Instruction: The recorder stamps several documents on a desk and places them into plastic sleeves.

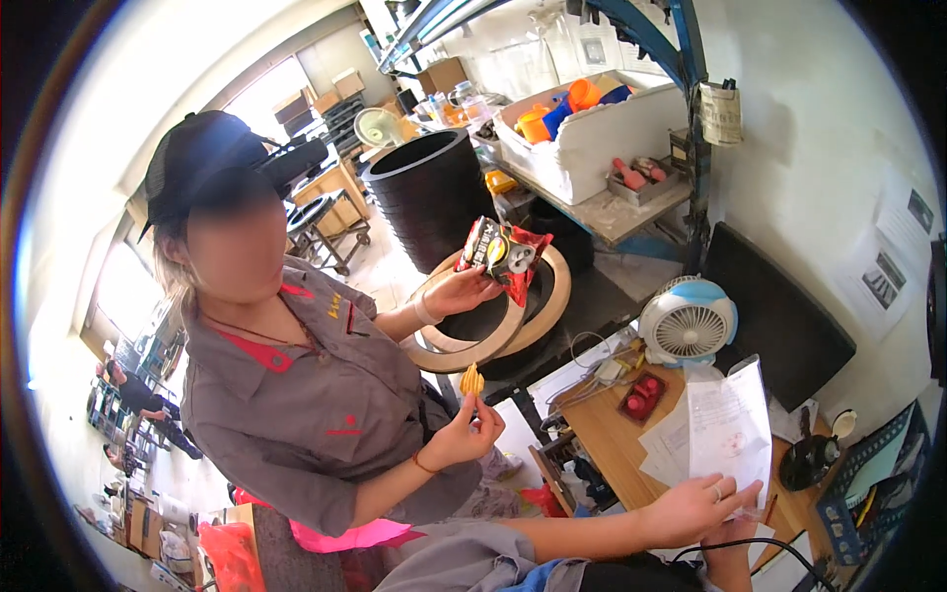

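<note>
The left fingers (pixel 725 487), loosely curled, held the white sheet (pixel 728 419); whether the right hand (pixel 728 534) (mostly hidden) gripped it, I couldn't tell.

One head view: wide fisheye, left lens of the worn pair, aimed down and outward. Wearer's hands (pixel 705 508) sit near, lower right, by the wooden desk (pixel 617 439); co-worker (pixel 296 395) close at left; workshop recedes upper left. Edges bow, corners dark.
</note>
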The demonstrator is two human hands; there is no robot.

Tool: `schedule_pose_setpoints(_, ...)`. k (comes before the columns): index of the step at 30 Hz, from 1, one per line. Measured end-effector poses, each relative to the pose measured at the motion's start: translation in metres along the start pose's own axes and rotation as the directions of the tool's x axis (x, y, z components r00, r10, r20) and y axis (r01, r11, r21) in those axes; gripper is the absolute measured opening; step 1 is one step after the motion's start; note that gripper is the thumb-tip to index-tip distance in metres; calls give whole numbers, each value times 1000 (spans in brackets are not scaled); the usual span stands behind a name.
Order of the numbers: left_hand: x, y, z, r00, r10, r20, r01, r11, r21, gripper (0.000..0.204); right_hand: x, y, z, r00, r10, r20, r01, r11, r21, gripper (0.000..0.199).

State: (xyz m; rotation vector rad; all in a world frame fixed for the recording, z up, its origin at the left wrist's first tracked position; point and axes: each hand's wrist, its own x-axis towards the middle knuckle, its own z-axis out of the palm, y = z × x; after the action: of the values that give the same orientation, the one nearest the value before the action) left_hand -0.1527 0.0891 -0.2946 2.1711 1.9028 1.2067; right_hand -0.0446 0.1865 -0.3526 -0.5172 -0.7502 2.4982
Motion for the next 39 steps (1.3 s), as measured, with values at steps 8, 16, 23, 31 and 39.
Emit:
schedule_pose_setpoints(8, -14, -6, 12, 972, -160, 172, 156, 987, 34, 63, 7, 7, -8, 997, -62, 40, 56, 990, 127, 55)
schedule_pose_setpoints(16, -7, -70, -46, 598, -460, -656, 542, 835, -92, 85, -1, 2, 7, 997, -80, -8, 80, 996, 26, 54)
schedule_pose_setpoints(23, -27, -102, -44, 617, -741, 263, 190, -184, -964, 48, 2, -2, 14, 999, 40, -23, -39, 998, 45, 52)
schedule_pose_setpoints(31, -28, -98, -66, 722, -623, 302, 15, -423, -906, 48, -4, -8, 21, 999, 11, 33, -10, 999, -38, 52)
schedule_pose_setpoints(39, -24, -75, -26, 652, -677, 341, 204, -277, -939, 43, -4, 2, 15, 991, 137, -8, -131, 960, 249, 47)
